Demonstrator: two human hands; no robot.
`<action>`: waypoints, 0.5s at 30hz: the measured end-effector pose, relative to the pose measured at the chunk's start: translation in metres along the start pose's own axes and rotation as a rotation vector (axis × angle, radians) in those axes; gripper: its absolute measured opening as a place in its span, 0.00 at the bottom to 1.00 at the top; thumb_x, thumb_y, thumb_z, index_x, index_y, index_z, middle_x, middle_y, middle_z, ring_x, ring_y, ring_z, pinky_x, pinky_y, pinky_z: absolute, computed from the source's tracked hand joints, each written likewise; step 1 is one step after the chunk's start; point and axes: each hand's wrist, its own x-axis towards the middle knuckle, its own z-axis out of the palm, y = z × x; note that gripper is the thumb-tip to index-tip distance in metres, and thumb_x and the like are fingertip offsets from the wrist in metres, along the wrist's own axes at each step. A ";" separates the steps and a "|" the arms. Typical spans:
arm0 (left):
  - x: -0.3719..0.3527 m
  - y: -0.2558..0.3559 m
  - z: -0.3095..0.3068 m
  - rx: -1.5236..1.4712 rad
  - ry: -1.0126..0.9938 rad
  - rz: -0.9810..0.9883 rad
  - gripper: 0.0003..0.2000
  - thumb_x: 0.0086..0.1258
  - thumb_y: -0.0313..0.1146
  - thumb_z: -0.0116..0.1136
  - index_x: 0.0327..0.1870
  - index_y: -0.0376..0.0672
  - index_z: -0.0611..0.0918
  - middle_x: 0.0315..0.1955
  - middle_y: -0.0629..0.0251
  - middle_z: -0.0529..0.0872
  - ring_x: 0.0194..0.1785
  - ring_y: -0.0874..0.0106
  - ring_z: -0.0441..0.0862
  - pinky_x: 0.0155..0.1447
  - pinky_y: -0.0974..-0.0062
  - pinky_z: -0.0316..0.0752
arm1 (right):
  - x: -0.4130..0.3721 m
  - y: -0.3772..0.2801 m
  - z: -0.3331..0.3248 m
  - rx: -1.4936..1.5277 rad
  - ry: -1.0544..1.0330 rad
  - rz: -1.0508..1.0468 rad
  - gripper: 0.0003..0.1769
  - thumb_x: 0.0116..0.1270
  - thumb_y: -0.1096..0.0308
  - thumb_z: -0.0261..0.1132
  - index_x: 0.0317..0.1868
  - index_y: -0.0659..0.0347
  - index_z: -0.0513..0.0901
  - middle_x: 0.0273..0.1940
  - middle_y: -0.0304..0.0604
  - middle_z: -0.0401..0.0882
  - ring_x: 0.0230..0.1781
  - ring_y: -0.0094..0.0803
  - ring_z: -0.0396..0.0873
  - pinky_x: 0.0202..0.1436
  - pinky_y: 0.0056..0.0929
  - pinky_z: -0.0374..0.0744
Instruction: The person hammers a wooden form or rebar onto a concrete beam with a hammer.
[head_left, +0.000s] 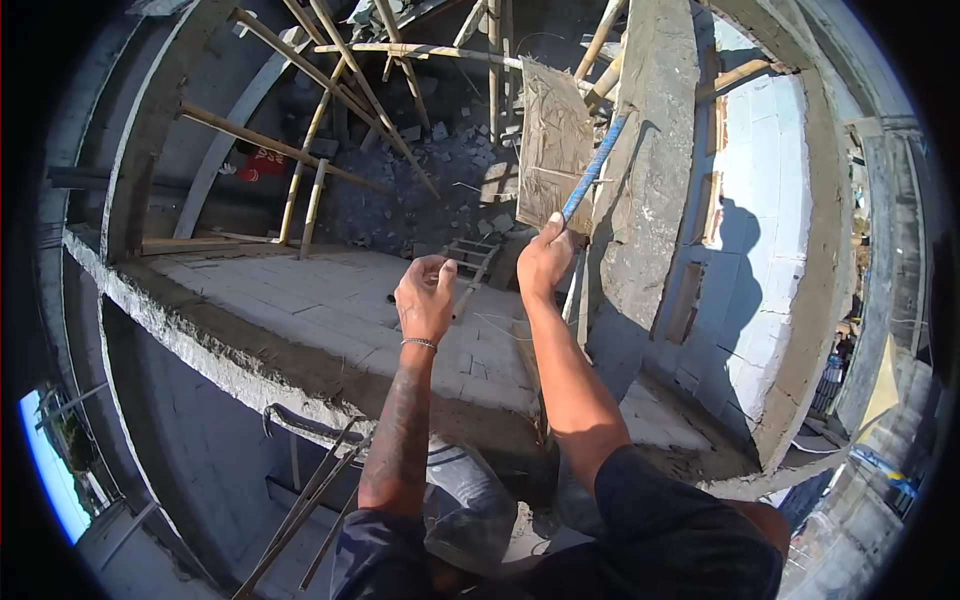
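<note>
My right hand (545,258) is closed around the lower end of a blue-wrapped tool handle (597,165). The handle slants up and away to the right, and its far end lies against the grey concrete beam (648,190); I cannot make out a head on it. To the left, my left hand (426,296) is raised with its fingers curled in and the thumb bent over. Whatever it may hold is hidden. A bracelet circles that wrist. Behind the right hand hangs a worn brown board (556,140), close to the beam.
Far below lies a floor with rubble (455,150), crossed by bamboo poles (375,110) and a ladder (470,258). Pale block walls (300,300) topped with concrete surround me. Rebar rods (305,500) lean at lower left. A person in red (262,165) is below.
</note>
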 end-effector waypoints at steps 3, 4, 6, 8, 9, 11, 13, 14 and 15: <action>-0.014 0.036 -0.032 0.155 -0.216 0.240 0.17 0.61 0.41 0.58 0.37 0.32 0.78 0.27 0.59 0.83 0.32 0.72 0.81 0.39 0.80 0.74 | 0.053 -0.087 -0.036 0.182 0.182 -0.329 0.29 0.69 0.50 0.43 0.25 0.72 0.69 0.16 0.50 0.69 0.18 0.43 0.70 0.24 0.38 0.67; -0.022 0.050 -0.044 0.171 -0.217 0.225 0.17 0.61 0.41 0.58 0.37 0.32 0.78 0.27 0.59 0.83 0.32 0.72 0.81 0.39 0.80 0.74 | 0.063 -0.114 -0.048 0.274 0.223 -0.369 0.29 0.69 0.50 0.43 0.25 0.72 0.69 0.16 0.50 0.68 0.17 0.43 0.69 0.23 0.38 0.67; -0.037 0.073 -0.067 0.055 -0.261 0.189 0.18 0.61 0.42 0.58 0.37 0.32 0.77 0.27 0.59 0.82 0.33 0.74 0.81 0.39 0.80 0.74 | 0.049 -0.091 -0.046 0.236 0.223 -0.299 0.27 0.69 0.53 0.43 0.25 0.71 0.69 0.17 0.52 0.69 0.19 0.46 0.70 0.24 0.40 0.67; -0.054 0.078 -0.079 0.019 -0.232 0.175 0.17 0.62 0.41 0.57 0.39 0.32 0.77 0.29 0.59 0.82 0.34 0.75 0.80 0.40 0.79 0.74 | 0.033 -0.050 -0.025 0.191 0.296 -0.209 0.23 0.69 0.57 0.45 0.27 0.71 0.70 0.19 0.57 0.71 0.22 0.53 0.72 0.26 0.44 0.68; -0.063 0.084 -0.081 0.018 -0.248 0.153 0.17 0.62 0.41 0.57 0.38 0.32 0.77 0.28 0.59 0.82 0.34 0.74 0.80 0.40 0.79 0.74 | -0.003 0.033 0.026 0.108 0.337 0.027 0.24 0.69 0.57 0.44 0.31 0.73 0.74 0.25 0.62 0.75 0.27 0.53 0.76 0.29 0.41 0.72; -0.073 0.101 -0.083 0.092 -0.369 0.210 0.16 0.61 0.40 0.58 0.38 0.32 0.77 0.30 0.58 0.82 0.33 0.74 0.80 0.40 0.79 0.74 | -0.046 0.076 0.008 -0.161 -0.378 0.721 0.25 0.69 0.55 0.43 0.32 0.66 0.80 0.33 0.57 0.79 0.35 0.44 0.80 0.38 0.40 0.75; -0.071 0.108 -0.087 0.054 -0.381 0.284 0.16 0.61 0.39 0.58 0.39 0.32 0.77 0.31 0.57 0.82 0.36 0.73 0.81 0.42 0.77 0.74 | -0.049 0.065 0.018 -0.048 -0.239 0.603 0.29 0.69 0.52 0.41 0.31 0.71 0.79 0.31 0.61 0.78 0.36 0.49 0.78 0.40 0.41 0.74; -0.082 0.105 -0.086 -0.050 -0.407 0.196 0.16 0.61 0.39 0.58 0.39 0.32 0.77 0.31 0.56 0.82 0.37 0.72 0.81 0.43 0.77 0.74 | -0.051 0.073 0.022 -0.142 -0.210 0.641 0.31 0.69 0.52 0.40 0.31 0.73 0.78 0.30 0.64 0.77 0.36 0.53 0.77 0.40 0.42 0.74; -0.083 0.108 -0.086 -0.026 -0.401 0.108 0.16 0.61 0.39 0.57 0.39 0.31 0.77 0.31 0.56 0.82 0.38 0.71 0.80 0.45 0.76 0.73 | -0.066 0.081 0.011 -0.207 -0.202 0.579 0.30 0.69 0.52 0.40 0.31 0.73 0.78 0.30 0.64 0.76 0.36 0.55 0.76 0.40 0.43 0.73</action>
